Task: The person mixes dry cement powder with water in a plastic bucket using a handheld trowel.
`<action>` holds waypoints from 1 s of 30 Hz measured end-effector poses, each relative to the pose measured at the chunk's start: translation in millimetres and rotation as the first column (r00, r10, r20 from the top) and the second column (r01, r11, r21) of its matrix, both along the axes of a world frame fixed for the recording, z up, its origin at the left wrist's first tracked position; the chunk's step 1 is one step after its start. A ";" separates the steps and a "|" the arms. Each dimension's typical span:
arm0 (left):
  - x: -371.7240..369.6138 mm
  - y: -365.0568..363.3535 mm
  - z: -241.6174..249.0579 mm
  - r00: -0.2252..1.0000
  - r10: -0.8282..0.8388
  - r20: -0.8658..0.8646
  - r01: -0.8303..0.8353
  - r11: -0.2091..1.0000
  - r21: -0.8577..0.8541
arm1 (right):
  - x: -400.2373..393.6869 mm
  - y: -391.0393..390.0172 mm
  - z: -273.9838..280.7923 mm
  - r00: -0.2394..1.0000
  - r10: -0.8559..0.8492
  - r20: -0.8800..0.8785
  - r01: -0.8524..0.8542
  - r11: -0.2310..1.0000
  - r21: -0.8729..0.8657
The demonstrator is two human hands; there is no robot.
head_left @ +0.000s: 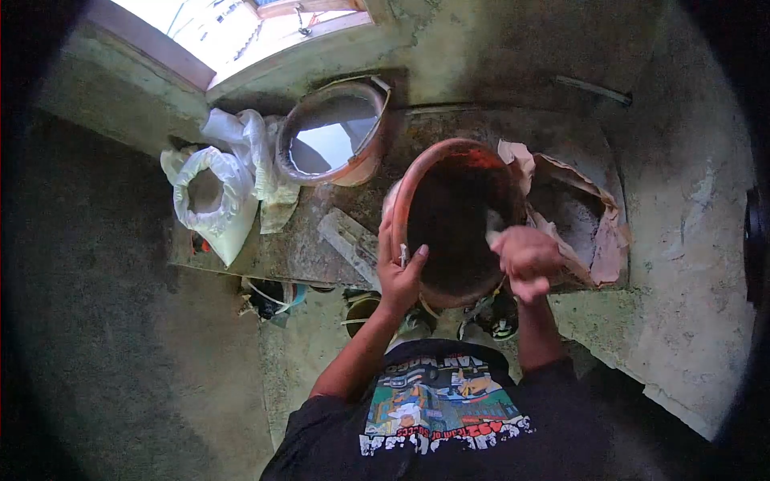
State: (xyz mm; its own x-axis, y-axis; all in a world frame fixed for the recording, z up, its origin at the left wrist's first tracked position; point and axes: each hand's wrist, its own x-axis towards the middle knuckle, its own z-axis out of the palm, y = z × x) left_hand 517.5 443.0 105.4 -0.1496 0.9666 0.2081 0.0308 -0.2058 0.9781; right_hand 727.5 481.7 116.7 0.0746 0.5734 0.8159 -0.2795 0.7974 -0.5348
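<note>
A reddish-brown plastic tub (409,180) is tipped toward me on the worktop, its inside dark. My left hand (399,272) grips its left rim, thumb over the edge and fingers along the outer wall. Over the tub's right side, my right hand (525,256) is closed in a fist and slightly blurred. A small pale piece (493,223) shows at that fist, reaching into the tub; I cannot tell what it is. Just right of the tub stands a torn paper sack (609,240) of grey powder.
A second tub (365,164) holding water stands at the back, beside an open white sack (228,220). A flat board (350,244) lies on the worktop (309,260) left of my tub. Buckets, including a dark one (361,314), sit below the front edge.
</note>
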 end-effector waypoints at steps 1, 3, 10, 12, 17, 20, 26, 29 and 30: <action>3.8 -1.7 -3.9 0.995 0.036 0.088 -0.034 0.999 -0.028 | 0.1 -11.2 5.9 1.000 -0.015 -0.010 0.015 0.998 0.064; -3.0 6.4 -8.4 0.999 0.021 0.031 -0.022 1.000 0.016 | -1.0 -18.6 0.1 0.994 0.071 -0.080 -0.074 0.997 -0.036; -2.9 7.4 -2.4 0.998 -0.042 0.037 0.039 0.996 0.076 | -6.6 -15.2 -4.0 0.995 -0.008 -0.103 -0.012 0.982 -0.189; -5.8 10.1 -10.6 0.998 -0.056 0.035 0.054 0.997 0.046 | -8.0 -17.7 5.7 0.993 -0.069 -0.095 0.052 0.984 -0.171; -6.5 -9.0 -19.5 0.998 -0.053 0.047 0.051 0.998 0.032 | -4.8 -29.5 -14.5 0.974 -0.092 -0.209 0.039 0.969 -0.245; -2.7 23.4 -12.3 0.996 -0.047 0.079 0.039 0.995 0.094 | -3.1 -28.8 -24.0 0.969 -0.023 -0.245 -0.006 0.993 -0.118; 1.1 5.2 -5.2 0.988 -0.061 0.141 0.042 0.990 0.135 | 9.3 -24.5 -30.5 0.903 -0.203 -0.378 0.096 0.955 -0.282; -1.5 11.7 -8.7 0.999 -0.043 0.026 0.039 0.991 0.129 | 29.1 -20.8 -33.5 0.810 -0.287 -0.512 0.066 0.911 -0.407; -1.3 12.4 -10.0 0.997 -0.047 0.065 0.039 0.992 0.122 | 35.4 -24.5 -35.0 0.796 -0.313 -0.518 0.054 0.889 -0.455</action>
